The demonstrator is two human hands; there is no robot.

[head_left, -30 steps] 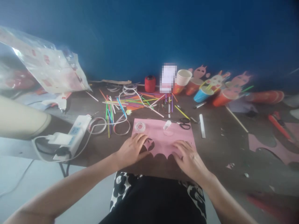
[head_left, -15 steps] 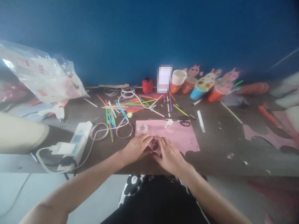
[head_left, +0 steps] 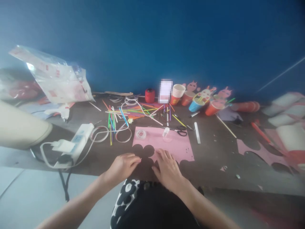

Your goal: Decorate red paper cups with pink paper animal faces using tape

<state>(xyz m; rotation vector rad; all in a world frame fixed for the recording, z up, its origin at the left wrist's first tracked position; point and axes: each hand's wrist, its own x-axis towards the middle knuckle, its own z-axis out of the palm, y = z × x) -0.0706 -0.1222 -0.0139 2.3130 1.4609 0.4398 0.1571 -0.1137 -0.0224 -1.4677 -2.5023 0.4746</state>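
My left hand [head_left: 125,166] is closed over the dark table, its fingertips pinched together. A tiny bit of pink paper scrap [head_left: 140,159] seems to peek out at the tips; the rest is hidden. Fingers stretched, my right hand [head_left: 166,165] lies on the lower edge of a pink paper sheet [head_left: 179,144] that has round pieces cut out of it. On the sheet are a clear tape roll [head_left: 141,134], a small clear-and-white container [head_left: 166,131] and black-handled scissors [head_left: 182,132].
Colourful sticks [head_left: 133,111] and a white cable lie behind the sheet. At left are a power strip [head_left: 79,140], a glue gun [head_left: 62,111] and a plastic bag [head_left: 64,79]. Paper cups [head_left: 178,93] with cut-out figures stand back right. Cut pink paper [head_left: 262,152] lies at right.
My right hand slid left along the sheet to meet my left. My left hand then drew back toward the lower left, closed. The pink scraps by the cut edge have left their spot.
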